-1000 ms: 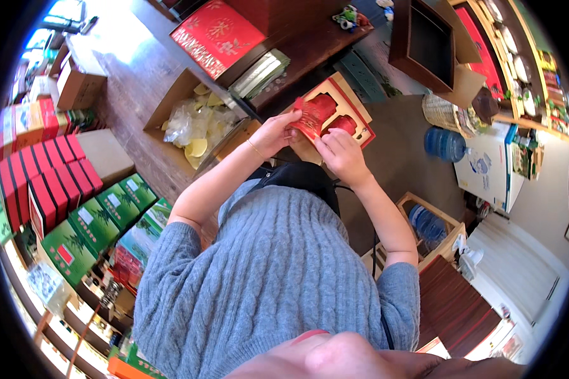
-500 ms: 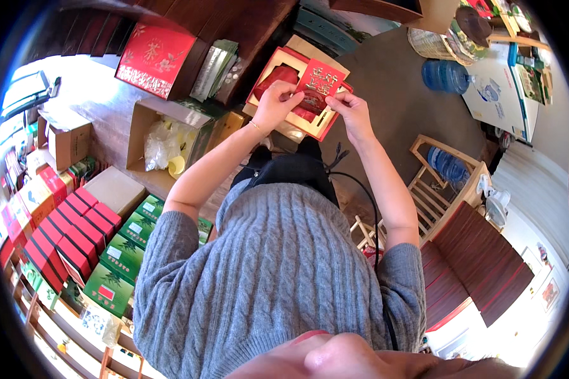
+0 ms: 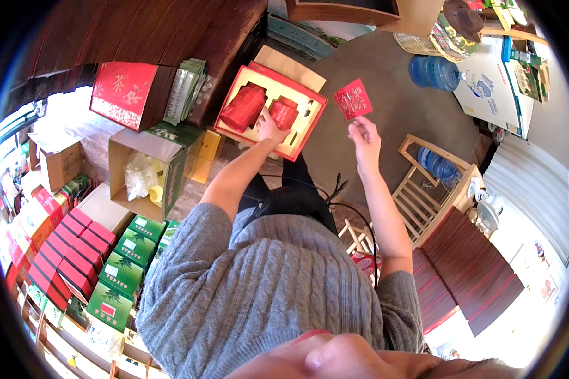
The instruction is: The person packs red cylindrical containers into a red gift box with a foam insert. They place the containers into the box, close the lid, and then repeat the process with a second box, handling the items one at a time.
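Head view, upper centre: right hand [image 3: 365, 138] pinches a card [image 3: 353, 100] beside the box [image 3: 275, 84], left hand [image 3: 272, 131] touches a jar [image 3: 285, 112], grip unclear; seemingly a handling step, the next calling for care.

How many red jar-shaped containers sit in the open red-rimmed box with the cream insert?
2: a large red jar in the left part of the cream insert, and a smaller red jar to its right. The left hand hides a little between them.

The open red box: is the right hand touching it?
Apart. The head view shows grey-brown floor between the open red box and the right hand, which is off to the box's right.
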Demonstrator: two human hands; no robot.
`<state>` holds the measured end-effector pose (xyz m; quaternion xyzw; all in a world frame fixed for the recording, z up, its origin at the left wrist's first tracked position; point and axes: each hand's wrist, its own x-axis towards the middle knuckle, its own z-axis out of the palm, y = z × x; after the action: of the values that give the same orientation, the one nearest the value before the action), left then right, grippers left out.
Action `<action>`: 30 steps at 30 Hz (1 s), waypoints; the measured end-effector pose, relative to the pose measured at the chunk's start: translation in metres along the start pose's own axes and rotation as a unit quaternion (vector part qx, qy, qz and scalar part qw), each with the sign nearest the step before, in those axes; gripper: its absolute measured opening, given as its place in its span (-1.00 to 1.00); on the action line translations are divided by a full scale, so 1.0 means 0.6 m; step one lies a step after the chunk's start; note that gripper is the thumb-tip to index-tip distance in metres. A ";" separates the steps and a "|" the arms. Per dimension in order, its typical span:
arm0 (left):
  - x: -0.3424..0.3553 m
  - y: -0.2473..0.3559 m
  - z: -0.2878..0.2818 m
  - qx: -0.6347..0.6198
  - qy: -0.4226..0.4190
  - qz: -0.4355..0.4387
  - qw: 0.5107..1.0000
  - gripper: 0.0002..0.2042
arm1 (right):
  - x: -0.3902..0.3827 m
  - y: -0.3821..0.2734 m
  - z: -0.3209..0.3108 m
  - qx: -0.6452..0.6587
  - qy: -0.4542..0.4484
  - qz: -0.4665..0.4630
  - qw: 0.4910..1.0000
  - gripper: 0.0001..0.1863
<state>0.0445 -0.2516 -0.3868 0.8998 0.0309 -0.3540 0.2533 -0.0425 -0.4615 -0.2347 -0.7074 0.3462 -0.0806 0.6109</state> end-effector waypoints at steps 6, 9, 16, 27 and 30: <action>-0.003 -0.087 0.108 -0.172 0.266 -0.065 0.946 -0.20 | 0.042 0.005 0.074 -0.220 -0.206 -0.093 0.949 -0.23; 0.014 -0.159 0.135 -0.368 0.159 -0.197 0.894 -0.41 | 0.081 0.055 0.147 -0.299 -0.330 -0.124 0.887 -0.20; 0.053 -0.158 0.022 -0.643 -0.132 -0.292 0.696 -0.48 | 0.143 0.171 0.248 -0.367 -0.374 -0.139 0.840 0.01; -0.018 -0.103 -0.028 -0.687 -0.180 -0.294 0.640 -0.36 | 0.087 0.125 0.226 -0.210 -0.272 -0.159 0.926 -0.03; -0.052 -0.086 -0.048 -0.704 -0.187 -0.270 0.630 -0.36 | 0.062 0.076 0.219 -0.107 -0.257 -0.180 0.943 -0.05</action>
<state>0.0270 -0.1894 -0.3711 0.3138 0.4644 -0.4374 0.7032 0.0379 -0.3780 -0.3195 -0.8155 0.0507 0.0330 0.5755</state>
